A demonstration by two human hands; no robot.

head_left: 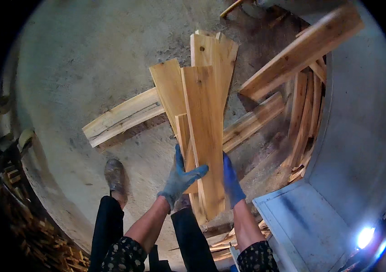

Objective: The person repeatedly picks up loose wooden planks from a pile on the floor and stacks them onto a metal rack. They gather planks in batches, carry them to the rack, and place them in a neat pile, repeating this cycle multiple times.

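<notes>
A long wooden board (204, 131) stands out on top of a fanned bundle of several boards in front of me. My left hand (180, 177), in a grey-blue glove, grips the bundle's left side near its close end, fingers spread onto the top board's face. On the opposite edge, my right hand (232, 182), in a blue glove, holds the same board; its fingertips are hidden behind the wood. Beneath the top one, a wider board (168, 84) angles left and a knotted board (203, 49) reaches farther away.
Across the concrete floor (66, 81) lies a pale board (125, 115), left of the bundle. Another board (302, 52) slants at upper right, beside stacked wood strips (304, 109). A grey-blue metal panel (365, 104) borders the right. Small wood scraps (43, 235) are heaped lower left.
</notes>
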